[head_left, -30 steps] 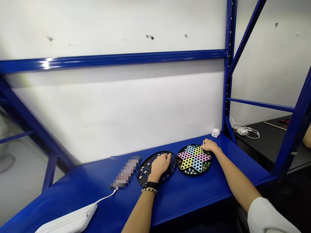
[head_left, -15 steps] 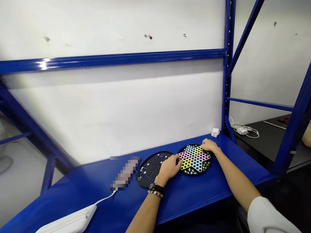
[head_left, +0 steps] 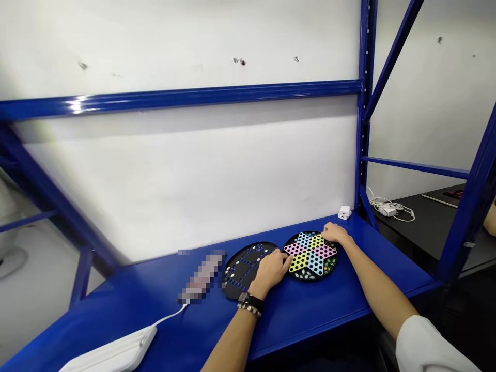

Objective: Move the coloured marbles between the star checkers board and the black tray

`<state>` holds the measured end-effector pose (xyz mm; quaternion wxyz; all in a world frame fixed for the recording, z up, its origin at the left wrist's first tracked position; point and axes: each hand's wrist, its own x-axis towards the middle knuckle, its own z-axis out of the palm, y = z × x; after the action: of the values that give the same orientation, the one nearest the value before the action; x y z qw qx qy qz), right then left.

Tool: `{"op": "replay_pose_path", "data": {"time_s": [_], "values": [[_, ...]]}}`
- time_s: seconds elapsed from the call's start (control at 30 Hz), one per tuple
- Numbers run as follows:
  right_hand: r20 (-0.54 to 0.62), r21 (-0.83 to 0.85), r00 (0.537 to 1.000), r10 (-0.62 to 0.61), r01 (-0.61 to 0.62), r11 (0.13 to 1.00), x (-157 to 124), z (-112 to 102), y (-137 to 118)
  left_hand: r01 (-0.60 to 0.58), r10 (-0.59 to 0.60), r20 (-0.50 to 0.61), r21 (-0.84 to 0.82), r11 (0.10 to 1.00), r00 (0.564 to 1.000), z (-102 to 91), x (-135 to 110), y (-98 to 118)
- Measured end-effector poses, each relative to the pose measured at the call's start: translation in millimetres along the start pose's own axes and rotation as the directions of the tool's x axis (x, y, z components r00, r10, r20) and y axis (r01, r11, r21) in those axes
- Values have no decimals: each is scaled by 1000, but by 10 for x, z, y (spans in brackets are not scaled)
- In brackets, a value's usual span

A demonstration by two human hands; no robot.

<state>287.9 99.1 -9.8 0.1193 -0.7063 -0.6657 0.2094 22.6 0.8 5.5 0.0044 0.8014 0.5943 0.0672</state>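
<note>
Your bench (head_left: 310, 315) is a glossy blue surface with a straight front edge, its back along the white wall (head_left: 194, 196). Right of its middle lies a round star board (head_left: 313, 251), its star pink, yellow and pale blue within a black rim. Just to the left of it sits a round black board (head_left: 233, 292); whether the two touch you can't tell. Further left lies a pixelated slab (head_left: 203, 276), joined by a white cable (head_left: 170, 313) to a white block (head_left: 112, 351) nearer you. A white charger (head_left: 344, 212) stands at the far right corner.
</note>
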Motion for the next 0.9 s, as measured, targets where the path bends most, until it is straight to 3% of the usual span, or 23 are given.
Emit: {"op": "replay_pose_path", "data": {"time_s": [0.2, 0.73, 0.9], "values": [[5, -4, 1000, -6, 6, 1000, -3, -7, -9, 51, -50, 12, -76, 996, 999, -14, 11, 5], [8, -5, 1000, -1, 1, 1000, -13, -10, -11, 18, -19, -11, -98, 995, 1000, 17, 20, -19], [3, -9, 1000, -2, 2, 1000, 1, 1, -12, 121, -129, -91, -91, 989, 987, -74, 48, -103]]}}
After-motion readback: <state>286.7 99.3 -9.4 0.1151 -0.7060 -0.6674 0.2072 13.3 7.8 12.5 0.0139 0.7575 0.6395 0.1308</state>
